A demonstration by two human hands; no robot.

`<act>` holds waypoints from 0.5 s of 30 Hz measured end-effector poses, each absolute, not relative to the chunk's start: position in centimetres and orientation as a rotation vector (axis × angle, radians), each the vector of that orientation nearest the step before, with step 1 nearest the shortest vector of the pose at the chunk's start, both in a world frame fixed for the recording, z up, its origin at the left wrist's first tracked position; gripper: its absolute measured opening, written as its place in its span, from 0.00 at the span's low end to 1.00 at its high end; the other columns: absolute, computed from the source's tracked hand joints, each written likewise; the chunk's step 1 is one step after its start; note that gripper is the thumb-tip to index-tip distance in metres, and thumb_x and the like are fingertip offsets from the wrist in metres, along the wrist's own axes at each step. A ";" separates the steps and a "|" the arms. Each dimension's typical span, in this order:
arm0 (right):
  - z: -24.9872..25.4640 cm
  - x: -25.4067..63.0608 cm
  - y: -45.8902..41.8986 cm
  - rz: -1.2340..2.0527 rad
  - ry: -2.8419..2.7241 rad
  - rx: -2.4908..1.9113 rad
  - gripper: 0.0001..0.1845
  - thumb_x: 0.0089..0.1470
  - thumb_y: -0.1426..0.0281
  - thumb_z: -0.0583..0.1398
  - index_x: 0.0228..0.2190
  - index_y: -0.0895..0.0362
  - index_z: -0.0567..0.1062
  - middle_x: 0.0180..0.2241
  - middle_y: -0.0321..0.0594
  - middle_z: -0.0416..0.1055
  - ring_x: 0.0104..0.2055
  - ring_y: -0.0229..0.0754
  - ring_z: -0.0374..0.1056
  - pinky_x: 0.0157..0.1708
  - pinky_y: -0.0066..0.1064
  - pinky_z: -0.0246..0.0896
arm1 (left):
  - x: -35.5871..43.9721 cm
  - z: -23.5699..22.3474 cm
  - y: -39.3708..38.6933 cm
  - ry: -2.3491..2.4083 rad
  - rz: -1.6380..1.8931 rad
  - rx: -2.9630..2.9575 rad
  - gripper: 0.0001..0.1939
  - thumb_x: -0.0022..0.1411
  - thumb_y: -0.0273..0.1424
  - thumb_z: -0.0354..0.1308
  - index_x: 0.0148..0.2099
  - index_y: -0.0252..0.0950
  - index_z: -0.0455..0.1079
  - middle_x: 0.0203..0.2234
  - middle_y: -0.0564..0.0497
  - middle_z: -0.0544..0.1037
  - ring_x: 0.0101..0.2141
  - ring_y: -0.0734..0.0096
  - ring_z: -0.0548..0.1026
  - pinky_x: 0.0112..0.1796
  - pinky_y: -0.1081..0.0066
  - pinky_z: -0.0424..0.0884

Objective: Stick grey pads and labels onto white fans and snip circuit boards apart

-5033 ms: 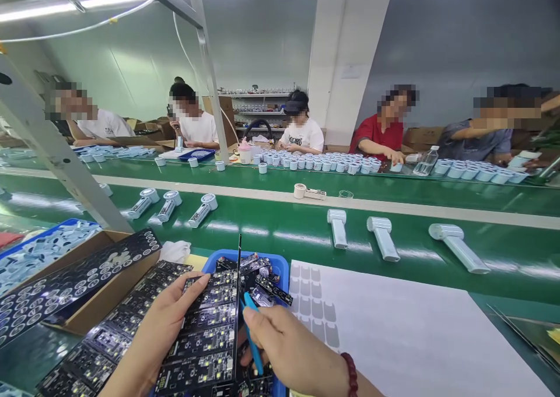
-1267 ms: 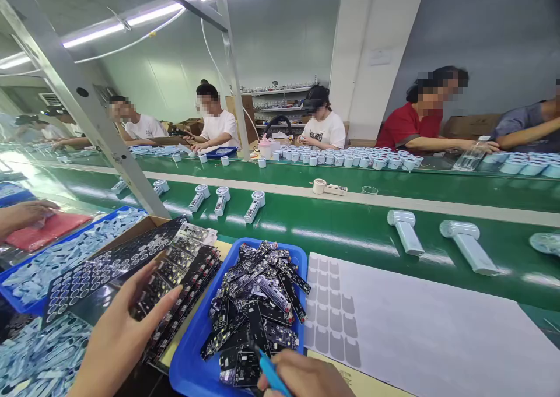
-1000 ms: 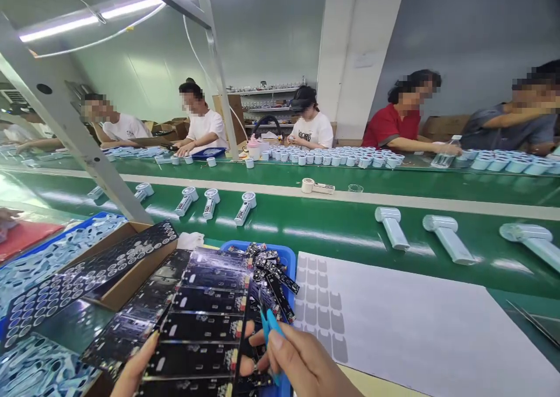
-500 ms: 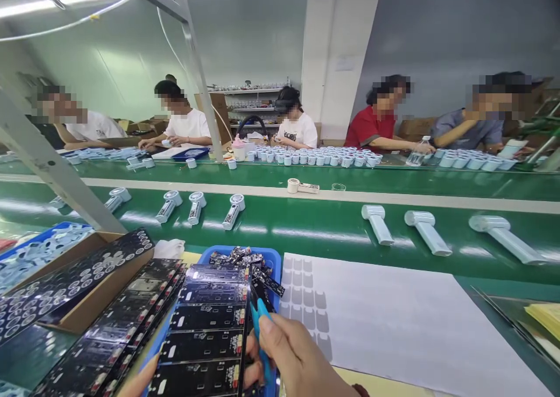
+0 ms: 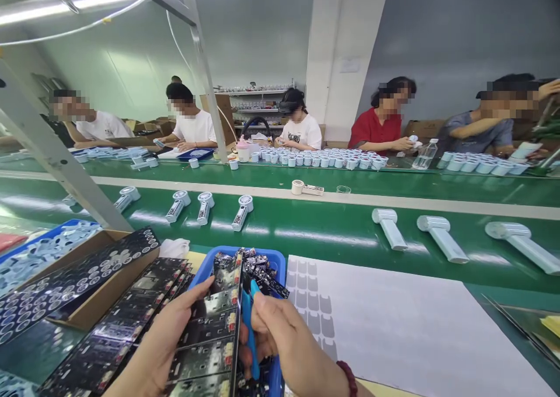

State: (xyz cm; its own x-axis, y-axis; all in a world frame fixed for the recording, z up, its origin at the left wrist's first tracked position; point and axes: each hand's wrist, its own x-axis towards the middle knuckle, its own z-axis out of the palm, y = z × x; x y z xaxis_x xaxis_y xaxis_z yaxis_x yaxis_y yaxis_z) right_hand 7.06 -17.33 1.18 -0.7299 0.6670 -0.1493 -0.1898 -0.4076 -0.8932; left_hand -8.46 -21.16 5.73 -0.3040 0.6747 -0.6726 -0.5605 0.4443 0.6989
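My left hand (image 5: pixel 168 333) grips the left side of a black circuit board panel (image 5: pixel 205 330), thumb stretched along its upper part. The panel is tilted and divided into several strips, with red and white connectors along its right side. Closed around the blue handles of cutting pliers (image 5: pixel 249 336), my right hand (image 5: pixel 291 338) is at the panel's right edge. The pliers' dark jaws lie close to that edge, mostly hidden. Beneath and behind the panel, a blue tray (image 5: pixel 283 264) holds loose small circuit boards (image 5: pixel 260 267).
More panels (image 5: pixel 118 338) lie stacked left, beside a cardboard box (image 5: pixel 98 289). A white sheet (image 5: pixel 394 315) with grey shapes lies right. Beyond, a green conveyor (image 5: pixel 301 228) carries light-blue fan housings (image 5: pixel 391 231); co-workers sit across it. A metal post (image 5: pixel 65 146) rises at left.
My left hand has come further into view, up along the panel's left side. The panel has tilted and shifted slightly left. The right hand stays at its right edge with the pliers.
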 end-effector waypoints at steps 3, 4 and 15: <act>1.3 6.5 -16.2 2.102 -1.345 -0.762 0.36 0.46 0.32 0.55 0.20 0.52 0.55 0.21 0.30 0.62 0.20 0.33 0.60 0.21 0.27 0.58 | -9.2 5.3 -21.4 1.404 1.318 0.163 0.31 0.52 0.45 0.64 0.56 0.37 0.75 0.36 0.44 0.85 0.37 0.47 0.82 0.33 0.58 0.79; 1.2 6.5 -15.9 2.066 -1.402 -0.831 0.36 0.47 0.33 0.54 0.20 0.52 0.56 0.22 0.31 0.64 0.20 0.33 0.60 0.21 0.27 0.58 | -9.5 5.2 -21.4 1.450 1.372 0.233 0.32 0.52 0.44 0.65 0.58 0.39 0.73 0.38 0.46 0.85 0.39 0.50 0.82 0.35 0.61 0.79; 2.8 8.7 -17.6 1.940 -1.841 -1.146 0.27 0.63 0.46 0.51 0.29 0.54 0.73 0.30 0.39 0.73 0.37 0.45 0.72 0.37 0.35 0.61 | -10.1 3.8 -22.1 1.606 1.410 0.448 0.33 0.47 0.38 0.71 0.57 0.43 0.72 0.36 0.47 0.85 0.33 0.55 0.82 0.32 0.62 0.78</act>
State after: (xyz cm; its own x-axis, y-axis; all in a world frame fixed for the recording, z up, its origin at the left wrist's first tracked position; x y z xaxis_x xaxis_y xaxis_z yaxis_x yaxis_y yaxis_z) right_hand 8.74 -17.62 2.84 -0.6671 0.6450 -0.3728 0.3384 -0.1835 -0.9229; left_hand -10.11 -22.06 3.80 -0.5091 0.7657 -0.3930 -0.2907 0.2768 0.9159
